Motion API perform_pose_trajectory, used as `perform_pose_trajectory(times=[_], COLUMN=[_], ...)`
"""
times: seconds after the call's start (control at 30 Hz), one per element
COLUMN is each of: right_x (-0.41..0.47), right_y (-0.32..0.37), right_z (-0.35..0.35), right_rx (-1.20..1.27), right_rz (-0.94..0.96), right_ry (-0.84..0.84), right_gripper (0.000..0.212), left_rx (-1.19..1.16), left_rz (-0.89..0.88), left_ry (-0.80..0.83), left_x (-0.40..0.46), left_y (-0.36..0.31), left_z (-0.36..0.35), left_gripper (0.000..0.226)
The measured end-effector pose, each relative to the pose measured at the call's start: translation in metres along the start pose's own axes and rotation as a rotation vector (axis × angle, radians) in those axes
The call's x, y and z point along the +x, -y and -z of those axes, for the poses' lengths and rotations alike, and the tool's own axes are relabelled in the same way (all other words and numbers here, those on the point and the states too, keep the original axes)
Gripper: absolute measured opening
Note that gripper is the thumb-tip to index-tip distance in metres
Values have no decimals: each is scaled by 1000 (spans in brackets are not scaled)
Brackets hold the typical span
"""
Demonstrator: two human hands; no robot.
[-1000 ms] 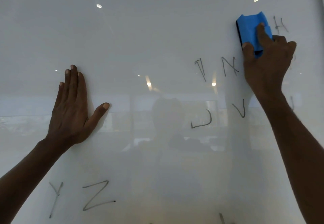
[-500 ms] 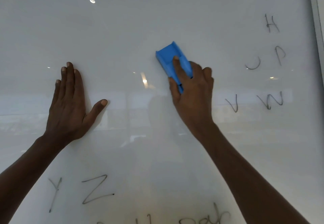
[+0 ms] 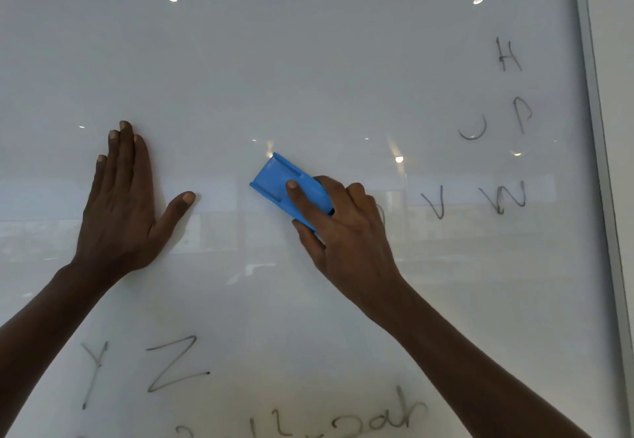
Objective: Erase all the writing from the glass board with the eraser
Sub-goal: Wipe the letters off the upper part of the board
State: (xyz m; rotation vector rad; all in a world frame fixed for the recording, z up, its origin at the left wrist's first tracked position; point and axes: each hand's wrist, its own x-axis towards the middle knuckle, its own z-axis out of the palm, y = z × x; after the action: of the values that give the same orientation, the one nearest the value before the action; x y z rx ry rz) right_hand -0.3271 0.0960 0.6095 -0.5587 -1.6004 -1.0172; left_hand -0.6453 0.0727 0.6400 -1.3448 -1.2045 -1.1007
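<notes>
The white glass board point(image 3: 308, 60) fills the view. My right hand point(image 3: 346, 232) presses a blue eraser point(image 3: 284, 185) flat against the board's middle, tilted up to the left. My left hand point(image 3: 123, 197) lies flat on the glass to the left, fingers up, thumb spread, holding nothing. Dark marker letters remain at the right: H point(image 3: 508, 55), P point(image 3: 522, 115), a curved stroke point(image 3: 474, 129), V point(image 3: 435, 201), W point(image 3: 504, 197). Y point(image 3: 93, 370) and Z point(image 3: 175, 364) sit at the lower left. More scrawl point(image 3: 377, 420) runs along the bottom edge.
The board's pale frame point(image 3: 597, 129) runs down the right side, with wall beyond it. Ceiling lights and a room reflect in the glass.
My right hand swept the eraser from the upper right down to the board's middle. The letters in the middle are gone. My left hand stayed put.
</notes>
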Motion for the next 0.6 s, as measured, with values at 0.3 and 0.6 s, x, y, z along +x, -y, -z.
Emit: perform_pose_trajectory(times=[0.3, 0.6], right_x=[20, 2], right_y=[-97, -159], right_z=[27, 49], right_rx=[-36, -30], right_rz=[-188, -441], right_ry=[-85, -146], right_gripper=[50, 53], left_rx=[-27, -35], left_rz=[6, -7], left_ry=[28, 16], left_x=[0, 1], left_y=[0, 1], left_z=[0, 0], left_gripper=[97, 96])
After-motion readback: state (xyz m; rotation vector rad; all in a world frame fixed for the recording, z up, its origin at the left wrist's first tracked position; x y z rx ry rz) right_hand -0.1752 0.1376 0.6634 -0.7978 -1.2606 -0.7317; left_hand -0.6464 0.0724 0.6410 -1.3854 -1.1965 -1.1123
